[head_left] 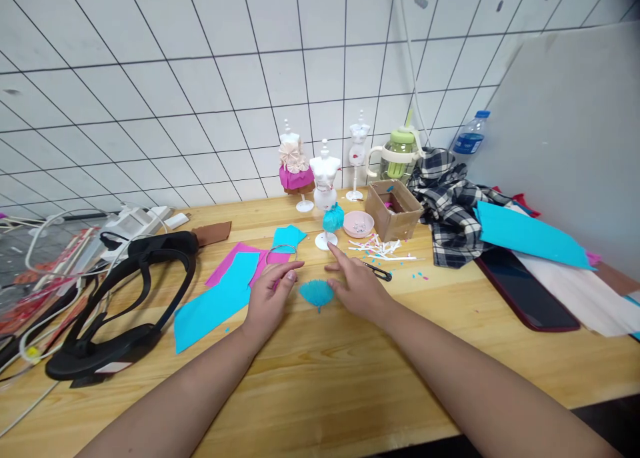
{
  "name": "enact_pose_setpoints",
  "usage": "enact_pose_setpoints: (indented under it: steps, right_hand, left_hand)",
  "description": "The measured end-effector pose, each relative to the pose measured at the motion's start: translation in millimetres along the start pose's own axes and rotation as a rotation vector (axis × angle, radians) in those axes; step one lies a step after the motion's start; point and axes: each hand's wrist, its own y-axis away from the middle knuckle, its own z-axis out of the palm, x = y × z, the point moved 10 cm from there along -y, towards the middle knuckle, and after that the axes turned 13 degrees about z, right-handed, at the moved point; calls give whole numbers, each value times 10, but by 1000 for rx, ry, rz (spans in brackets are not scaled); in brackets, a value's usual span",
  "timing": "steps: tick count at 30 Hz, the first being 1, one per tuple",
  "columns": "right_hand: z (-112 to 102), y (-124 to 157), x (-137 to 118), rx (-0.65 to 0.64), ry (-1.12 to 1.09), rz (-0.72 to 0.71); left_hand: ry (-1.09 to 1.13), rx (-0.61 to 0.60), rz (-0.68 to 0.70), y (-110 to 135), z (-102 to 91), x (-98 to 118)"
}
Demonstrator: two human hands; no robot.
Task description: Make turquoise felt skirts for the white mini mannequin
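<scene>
A fan-shaped piece of pleated blue paper lies on the wooden table between my hands. My left hand rests just left of it, fingers stretched forward and holding nothing. On the other side, my right hand has its thumb at the fan's right edge and its index finger extended. Just beyond stands a small white mannequin with a ruffled blue paper piece on its lower right side. Blue paper sheets and pink paper lie beside my left hand. A black-handled tool is partly hidden behind my right hand.
Behind are a dressed mannequin, a bare mannequin, a pink bowl, a cardboard box and a green-lidded cup. White scraps lie nearby. A black headset sits left; a phone and plaid cloth lie right.
</scene>
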Motion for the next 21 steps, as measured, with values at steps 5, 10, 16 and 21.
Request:
enact_pose_setpoints:
  steps: [5, 10, 16, 21]
  right_hand:
    - [129, 4, 33, 49, 144, 53]
    - [43, -15, 98, 90, -87, 113]
    - [-162, 25, 47, 210, -509, 71]
    - [-211, 105, -14, 322, -459, 52]
  left_hand:
    - [28, -10, -24, 13, 41, 17]
    - [10, -37, -19, -1, 60, 12]
    - [30, -239, 1, 37, 362, 82]
    - [31, -301, -23, 73, 473, 172]
